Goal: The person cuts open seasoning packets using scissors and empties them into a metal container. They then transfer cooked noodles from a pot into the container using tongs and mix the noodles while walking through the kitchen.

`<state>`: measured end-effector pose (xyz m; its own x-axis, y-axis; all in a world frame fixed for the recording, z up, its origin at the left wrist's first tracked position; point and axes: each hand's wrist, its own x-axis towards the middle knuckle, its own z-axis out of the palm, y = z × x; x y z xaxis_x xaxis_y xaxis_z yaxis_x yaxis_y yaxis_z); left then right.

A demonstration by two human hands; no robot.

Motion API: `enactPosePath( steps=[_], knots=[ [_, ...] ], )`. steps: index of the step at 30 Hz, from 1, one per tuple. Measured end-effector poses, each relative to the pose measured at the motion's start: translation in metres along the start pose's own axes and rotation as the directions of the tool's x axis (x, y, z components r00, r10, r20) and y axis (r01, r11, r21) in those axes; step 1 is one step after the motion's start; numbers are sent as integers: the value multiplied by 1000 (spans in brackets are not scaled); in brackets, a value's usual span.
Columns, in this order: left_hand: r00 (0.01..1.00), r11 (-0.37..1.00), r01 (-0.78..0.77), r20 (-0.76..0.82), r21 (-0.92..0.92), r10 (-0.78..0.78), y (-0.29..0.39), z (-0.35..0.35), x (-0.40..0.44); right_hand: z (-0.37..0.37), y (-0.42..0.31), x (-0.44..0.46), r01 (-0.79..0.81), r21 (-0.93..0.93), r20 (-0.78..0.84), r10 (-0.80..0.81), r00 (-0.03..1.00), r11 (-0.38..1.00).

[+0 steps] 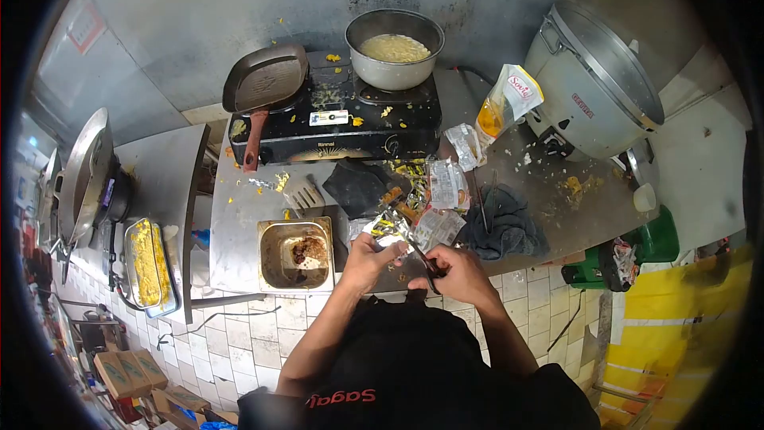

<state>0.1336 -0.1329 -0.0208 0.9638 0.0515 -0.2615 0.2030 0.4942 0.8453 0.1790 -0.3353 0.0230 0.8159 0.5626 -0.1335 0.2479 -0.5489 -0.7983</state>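
Near the front edge of the metal table, my left hand (364,261) is closed on a small silver and yellow packet (387,227). My right hand (458,272) is wrapped round the dark handles of scissors (420,255), whose blades point up and left to the packet. Just beyond the hands lie several torn wrappers (447,185) and a black cloth or sheet (355,189). A square metal container (296,231) with brown residue stands left of my left hand. Right of the wrappers is a crumpled dark grey cloth (504,227).
A black gas stove (334,131) holds a square pan (267,84) and a pot (395,72) of pale food. A spouted pouch (505,103) and a large cooker (593,91) stand to the right. A slotted spatula (302,194) lies behind the container. A tray of yellow food (148,263) is left.
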Motion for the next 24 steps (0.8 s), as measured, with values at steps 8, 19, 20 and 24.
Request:
enactPosePath(
  steps=[8, 19, 20, 24],
  knots=[
    [992, 981, 30, 112, 190, -52, -7, 0, 0, 0, 1, -5, -69, -74, 26, 71, 997, 995],
    [945, 937, 127, 248, 326, -214, 12, -5, -14, 7, 31, 9, -148, 44, -79, 152, 985, 988],
    [967, 954, 116, 188, 277, -172, 15, -11, -19, 5, 41, 14, -140, -54, -120, 133, 984, 989],
    [1000, 970, -29, -3, 243, 31, 27, -63, -41, -12, 76, 33, -188, -464, -50, 186, 981, 866]
  ],
)
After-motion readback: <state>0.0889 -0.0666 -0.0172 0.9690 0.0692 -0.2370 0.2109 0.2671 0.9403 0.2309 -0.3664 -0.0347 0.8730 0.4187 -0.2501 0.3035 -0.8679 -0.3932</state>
